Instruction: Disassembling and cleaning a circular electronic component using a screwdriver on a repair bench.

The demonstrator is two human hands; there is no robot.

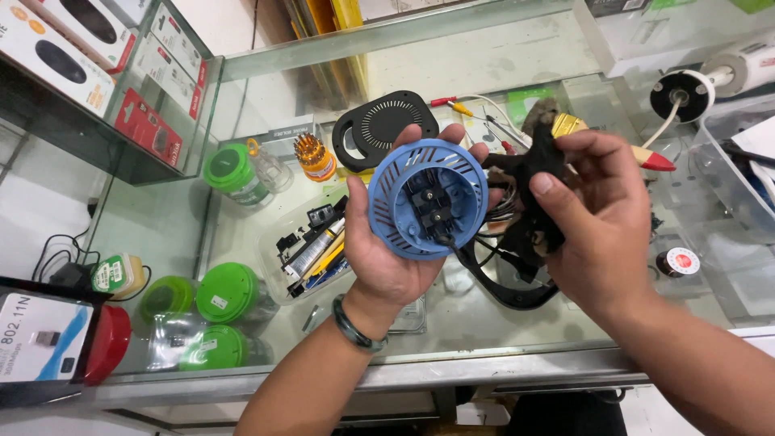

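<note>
My left hand (387,258) cups a round blue plastic housing (428,198) with slotted vents and a black part at its centre. It is held above a glass counter. My right hand (601,234) grips a dirty black piece (534,173) with dark wires trailing from it, right beside the blue housing. A dark bracelet (358,327) circles my left wrist.
On the glass counter (266,234) lie a black vented cover (383,125), a clear tray of small tools (319,246), an orange screwdriver-bit holder (313,157), green-lidded jars (226,295), a red-tipped tool (646,155), a solder reel (680,261) and a white camera (686,93). Boxed goods (97,56) fill the left shelf.
</note>
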